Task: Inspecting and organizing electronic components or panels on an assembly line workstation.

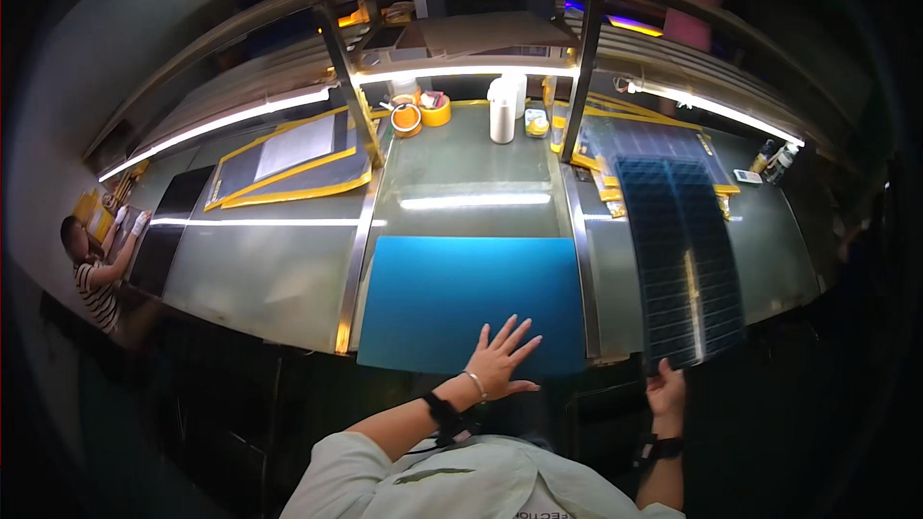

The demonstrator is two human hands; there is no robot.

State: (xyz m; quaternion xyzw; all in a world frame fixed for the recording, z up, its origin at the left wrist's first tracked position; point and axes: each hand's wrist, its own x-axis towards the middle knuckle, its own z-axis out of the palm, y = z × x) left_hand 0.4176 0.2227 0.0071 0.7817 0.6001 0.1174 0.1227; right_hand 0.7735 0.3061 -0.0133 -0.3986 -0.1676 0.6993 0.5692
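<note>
A flat blue sheet [452,288] lies on the bench in front of me, at its near edge. My left hand [498,365] is over the sheet's near right part with its fingers spread; whether the palm presses on it I cannot tell. To the right, my right hand [665,390] grips the near edge of a long dark panel with fine grid lines [687,269], which looks like a solar panel. Its near end reaches past the bench edge, and its far end lies over yellow-edged dark sheets [654,135].
Metal posts and strips [581,259] divide the bench. Tape rolls [436,112] and a white bottle [501,111] stand at the back middle. Yellow-edged sheets [288,159] lie on the left section. Small bottles [779,163] stand far right. A person [96,274] works at the far left.
</note>
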